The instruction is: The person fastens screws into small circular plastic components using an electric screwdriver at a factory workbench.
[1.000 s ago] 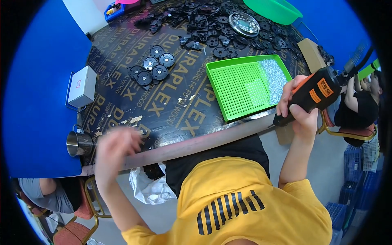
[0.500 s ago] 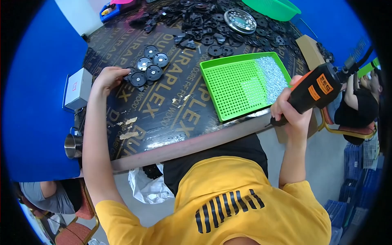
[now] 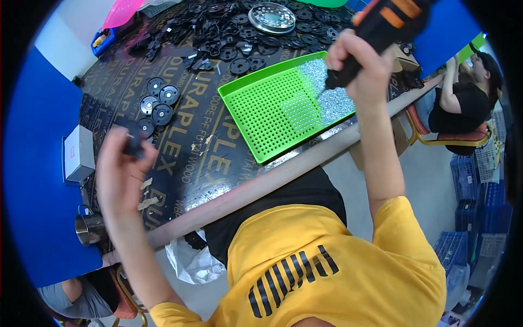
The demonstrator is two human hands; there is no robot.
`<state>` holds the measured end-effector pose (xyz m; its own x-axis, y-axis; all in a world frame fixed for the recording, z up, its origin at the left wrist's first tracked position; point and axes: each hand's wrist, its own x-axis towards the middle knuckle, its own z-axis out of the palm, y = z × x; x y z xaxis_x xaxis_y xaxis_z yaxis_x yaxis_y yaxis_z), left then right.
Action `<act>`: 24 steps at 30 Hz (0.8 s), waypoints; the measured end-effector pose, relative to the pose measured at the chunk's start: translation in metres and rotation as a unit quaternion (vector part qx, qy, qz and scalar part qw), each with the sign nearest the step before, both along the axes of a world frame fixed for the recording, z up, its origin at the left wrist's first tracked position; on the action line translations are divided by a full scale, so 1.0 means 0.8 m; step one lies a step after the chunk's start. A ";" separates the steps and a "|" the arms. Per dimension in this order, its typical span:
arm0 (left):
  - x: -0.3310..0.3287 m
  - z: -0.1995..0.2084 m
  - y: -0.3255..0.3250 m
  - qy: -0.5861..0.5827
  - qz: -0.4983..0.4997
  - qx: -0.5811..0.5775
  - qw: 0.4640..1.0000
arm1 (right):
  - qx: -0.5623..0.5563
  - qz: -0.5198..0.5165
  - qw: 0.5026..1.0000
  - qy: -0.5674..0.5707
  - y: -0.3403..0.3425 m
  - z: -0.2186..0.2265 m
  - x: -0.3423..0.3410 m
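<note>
My left hand [image 3: 124,171] is raised off the table's left side, its fingers closed on a small round black plastic part [image 3: 134,140] that is blurred. Just beyond it lies a cluster of several black discs [image 3: 162,114] with metal centres. My right hand [image 3: 364,68] grips a black electric screwdriver [image 3: 376,35] with orange labels. Its tip points down and left above a green perforated tray [image 3: 253,111]. Small silvery pieces, apparently screws [image 3: 335,104], are heaped at the tray's right end, and some fill part of its hole grid.
Loose black plastic parts [image 3: 229,35] cover the table's far side around a round metal dish [image 3: 271,18]. A white box [image 3: 79,152] and a metal cup [image 3: 89,229] stand at the left. Another person [image 3: 463,103] sits at the right.
My left hand has lifted a black part from beside the disc cluster and drawn it nearer. My right hand has brought the screwdriver up from the table edge to above the tray. The view has shifted.
</note>
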<state>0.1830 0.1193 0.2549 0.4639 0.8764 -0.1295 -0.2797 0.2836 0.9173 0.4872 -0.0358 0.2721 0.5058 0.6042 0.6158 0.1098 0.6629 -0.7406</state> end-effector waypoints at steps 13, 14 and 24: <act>0.073 -0.077 -0.096 -0.056 -0.123 -0.115 0.984 | -0.042 -0.071 0.996 -0.037 0.054 -0.035 0.000; 0.073 -0.079 -0.098 -0.040 -0.122 -0.109 0.986 | -0.042 -0.071 0.996 -0.036 0.054 -0.036 0.001; 0.074 -0.077 -0.102 -0.022 -0.146 -0.102 0.984 | -0.096 -0.074 0.993 -0.013 0.046 -0.034 -0.001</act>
<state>0.2422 0.0374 0.1937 0.7007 0.6627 -0.2643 -0.1963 0.5352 0.8216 0.4864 0.0010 0.2449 0.5832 0.6317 0.5107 0.2166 0.4850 -0.8472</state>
